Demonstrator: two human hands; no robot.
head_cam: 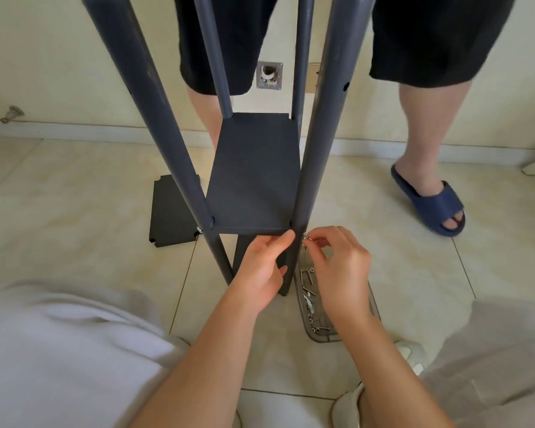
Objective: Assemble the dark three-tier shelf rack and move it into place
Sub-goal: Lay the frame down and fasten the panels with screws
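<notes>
The dark rack stands upright on the floor, with one shelf board [254, 174] mounted low between several grey poles. My left hand [264, 267] holds the near right pole [322, 143] just under the shelf's front corner, thumb behind it. My right hand [337, 261] pinches a small silver screw [307, 238] against that pole at the corner joint. A second dark shelf board [170, 211] lies flat on the floor to the left of the rack.
A grey tray [318, 304] with several screws lies on the tiles under my right hand. Another person in black shorts and a blue slipper [430, 205] stands behind the rack by the wall. My knees fill the bottom corners.
</notes>
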